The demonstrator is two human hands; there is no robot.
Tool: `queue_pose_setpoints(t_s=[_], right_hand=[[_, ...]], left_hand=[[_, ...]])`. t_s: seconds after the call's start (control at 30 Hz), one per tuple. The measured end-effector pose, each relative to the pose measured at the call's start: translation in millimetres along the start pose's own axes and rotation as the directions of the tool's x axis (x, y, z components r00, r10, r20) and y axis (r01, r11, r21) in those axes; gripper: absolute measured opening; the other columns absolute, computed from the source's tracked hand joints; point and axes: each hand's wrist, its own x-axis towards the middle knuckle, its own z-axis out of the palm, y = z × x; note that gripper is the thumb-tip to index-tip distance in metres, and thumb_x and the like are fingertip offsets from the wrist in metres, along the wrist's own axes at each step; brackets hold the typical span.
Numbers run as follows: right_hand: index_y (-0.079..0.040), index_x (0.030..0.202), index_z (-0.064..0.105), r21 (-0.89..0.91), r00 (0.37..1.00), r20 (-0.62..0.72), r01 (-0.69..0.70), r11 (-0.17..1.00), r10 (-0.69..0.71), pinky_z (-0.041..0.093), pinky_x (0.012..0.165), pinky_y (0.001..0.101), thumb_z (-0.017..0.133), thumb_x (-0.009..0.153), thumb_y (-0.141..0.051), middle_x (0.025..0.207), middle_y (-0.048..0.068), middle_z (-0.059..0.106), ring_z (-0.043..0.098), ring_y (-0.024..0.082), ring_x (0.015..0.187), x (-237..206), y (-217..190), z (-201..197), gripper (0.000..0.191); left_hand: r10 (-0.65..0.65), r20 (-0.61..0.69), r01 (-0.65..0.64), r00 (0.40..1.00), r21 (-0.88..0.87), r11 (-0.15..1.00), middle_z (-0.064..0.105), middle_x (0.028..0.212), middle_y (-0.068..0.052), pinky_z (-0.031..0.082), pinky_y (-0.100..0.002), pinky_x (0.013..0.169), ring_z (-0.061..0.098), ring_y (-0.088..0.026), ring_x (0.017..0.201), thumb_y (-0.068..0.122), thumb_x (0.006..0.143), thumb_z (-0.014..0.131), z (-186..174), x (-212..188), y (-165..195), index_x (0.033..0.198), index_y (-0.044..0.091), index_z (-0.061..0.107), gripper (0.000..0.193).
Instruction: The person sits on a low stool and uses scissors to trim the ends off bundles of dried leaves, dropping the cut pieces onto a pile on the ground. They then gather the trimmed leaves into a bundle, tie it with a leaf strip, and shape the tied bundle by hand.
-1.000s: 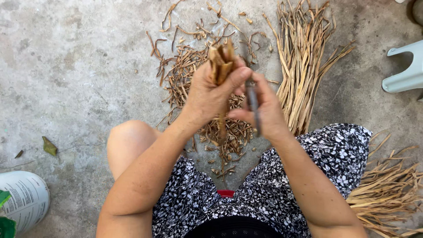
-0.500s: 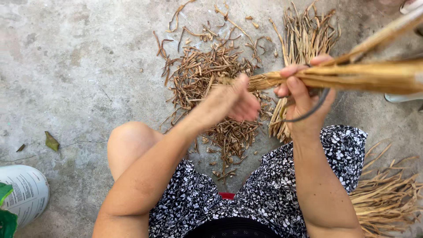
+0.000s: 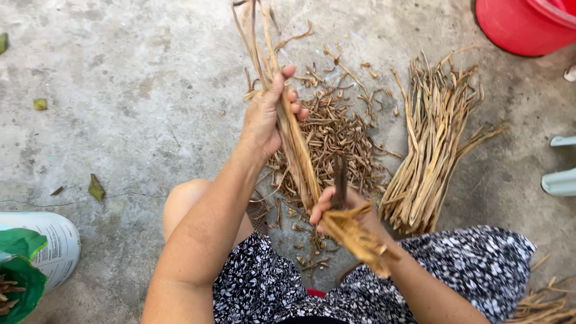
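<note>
A white sack with a green lining (image 3: 36, 252) lies at lower left on the concrete floor (image 3: 120, 108); a red bucket (image 3: 528, 24) stands at upper right. The left hand (image 3: 267, 114) is clamped around a bundle of dried stalks (image 3: 294, 144), held above a heap of short trimmings (image 3: 336, 138). The right hand (image 3: 345, 213) grips the bundle's lower end together with a dark, thin tool (image 3: 340, 180). A pile of sorted stalks (image 3: 432, 150) lies to the right.

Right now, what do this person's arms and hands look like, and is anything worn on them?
Both arms are bare from the fingers up as far as the picture shows: no sleeves, gloves, watch or bracelets. The left hand and right hand show no rings that I can make out. The only clothing in view is a dark garment with a small white flower print over the lap.
</note>
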Motion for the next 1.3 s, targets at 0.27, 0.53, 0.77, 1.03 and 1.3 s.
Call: queue_pose_setpoints(t_s=[0.27,0.53,0.77,1.03,1.3], right_hand=[[-0.016,0.114,0.061,-0.467,0.895,0.091,-0.35,0.812,0.438,0.061,0.063,0.0269,0.07,0.088,-0.005,0.092,0.005,0.074,0.071,0.015,0.078,-11,41,-9,0.029],[-0.022,0.13,0.062,-0.571,0.819,0.01,-0.466,0.676,0.573,0.057,0.065,0.0291,0.074,0.082,-0.009,0.083,0.004,0.069,0.068,0.011,0.071,-20,26,-36,0.05],[-0.009,0.109,0.059,-0.314,0.894,-0.444,-0.1,0.944,-0.054,0.044,0.044,0.0208,0.081,0.081,-0.01,0.083,0.007,0.072,0.056,0.011,0.055,-3,-8,-45,0.036],[-0.011,0.116,0.052,-0.361,0.861,-0.416,0.138,0.922,-0.292,0.054,0.069,0.0166,0.079,0.081,0.0,0.115,-0.004,0.074,0.06,0.001,0.076,31,-17,9,0.046],[-0.007,0.112,0.055,-0.23,0.836,-0.507,0.103,0.968,-0.21,0.047,0.053,0.0198,0.082,0.088,-0.003,0.083,-0.002,0.066,0.058,0.004,0.064,48,-5,3,0.037]], left_hand=[[0.143,-0.036,-0.137,0.989,0.147,0.98,0.054,0.076,0.0,0.057,-0.03,0.059,0.054,-0.01,0.061,0.033,0.107,0.055,-27,10,31,0.132,0.003,0.056,0.04],[0.077,0.045,-0.086,0.996,0.228,0.97,0.05,0.073,0.003,0.037,-0.021,0.048,0.039,-0.005,0.055,0.03,0.109,0.048,-19,-28,32,0.132,0.003,0.057,0.037],[-0.023,0.091,0.007,0.996,0.17,0.985,0.059,0.09,-0.003,0.04,-0.025,0.053,0.045,-0.009,0.062,0.012,0.101,0.046,4,-57,13,0.136,0.0,0.055,0.038],[-0.032,0.076,0.026,0.997,0.082,0.996,0.062,0.102,-0.004,0.047,-0.026,0.065,0.054,-0.01,0.077,0.011,0.104,0.051,36,-59,-37,0.132,0.003,0.054,0.03],[0.113,0.318,-0.297,0.941,0.624,0.723,0.062,0.127,0.0,0.048,-0.027,0.104,0.058,-0.008,0.12,0.034,0.109,0.052,45,-63,-39,0.146,0.002,0.046,0.05]])
